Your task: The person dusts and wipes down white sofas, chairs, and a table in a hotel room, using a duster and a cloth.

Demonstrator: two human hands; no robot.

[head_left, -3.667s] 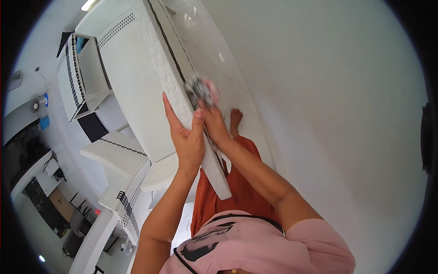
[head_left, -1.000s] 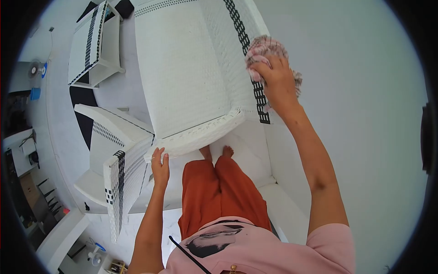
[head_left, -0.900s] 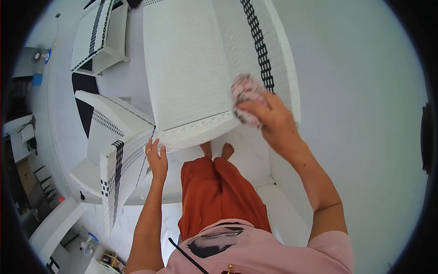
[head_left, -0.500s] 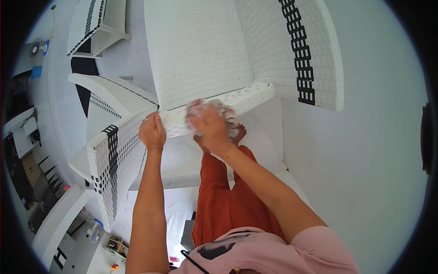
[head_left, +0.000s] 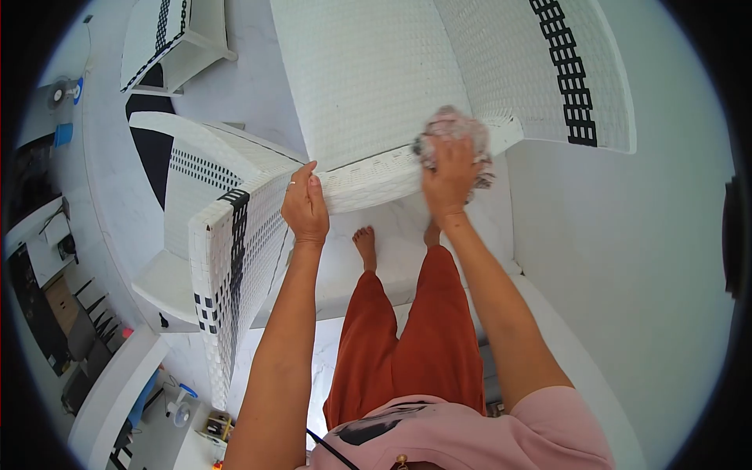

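Observation:
A white woven bench point(head_left: 368, 70) with a black patterned band on its backrest stands in front of me. My right hand point(head_left: 452, 172) presses a crumpled pinkish-grey cloth point(head_left: 454, 129) onto the bench's front edge, near the backrest end. At the other end of that edge, my left hand point(head_left: 305, 205) rests by the corner where a white woven chair point(head_left: 262, 227) meets the bench. Its fingers are partly hidden behind the palm, with a ring showing and the thumb up.
Another white woven piece of furniture point(head_left: 200, 47) stands at the upper left. A pale wall point(head_left: 611, 258) rises on the right. My bare feet are on the marble floor below the bench edge. Fans and shelves show at the far left.
My right hand has moved with the cloth along the bench edge, to the right and away from my left hand. The whole view has shifted somewhat, and my feet stand farther apart.

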